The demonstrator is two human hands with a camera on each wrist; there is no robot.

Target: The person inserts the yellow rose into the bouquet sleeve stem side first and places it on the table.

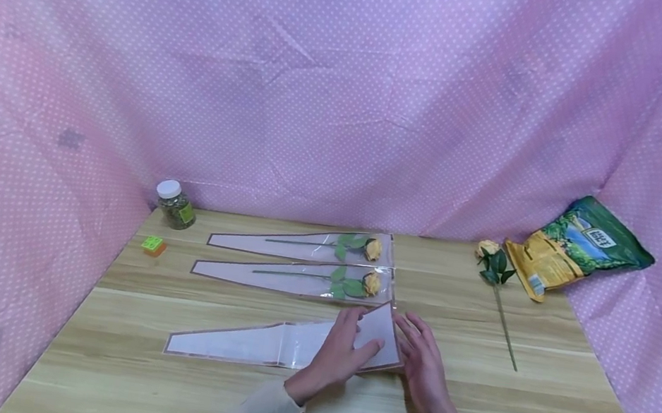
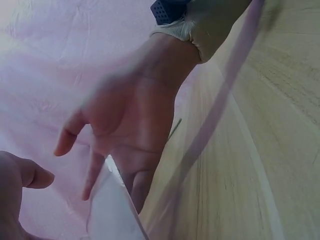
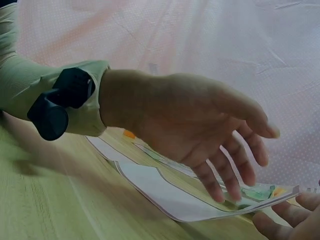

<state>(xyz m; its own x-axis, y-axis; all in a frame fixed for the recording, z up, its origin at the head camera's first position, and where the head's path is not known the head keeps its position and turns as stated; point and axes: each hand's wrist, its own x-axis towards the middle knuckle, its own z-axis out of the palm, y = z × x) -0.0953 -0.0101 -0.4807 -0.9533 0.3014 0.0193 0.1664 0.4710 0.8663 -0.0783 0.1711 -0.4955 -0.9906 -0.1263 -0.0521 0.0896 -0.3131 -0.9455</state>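
A tapered flower sleeve point(image 1: 227, 341), pale with a brown border, lies across the near table, its wide right end raised. My left hand point(image 1: 341, 351) reaches over this end. In the right wrist view, the left fingers point(image 3: 232, 167) are loosely bent by the sleeve's far edge, the thumb apart from it. My right hand point(image 1: 423, 370) is at the wide end. Its straight fingers point(image 2: 93, 172) pass partly behind the sleeve point(image 2: 112, 215) in the left wrist view, the sleeve's corner in front of the palm.
Behind lie two sleeves point(image 1: 236, 241), each with a yellow rose point(image 1: 373, 249) inside. A loose rose point(image 1: 503, 318) lies to the right, by a green and yellow bag point(image 1: 582, 244). A white-lidded jar point(image 1: 177, 205) and a small green and orange block point(image 1: 154, 246) stand left.
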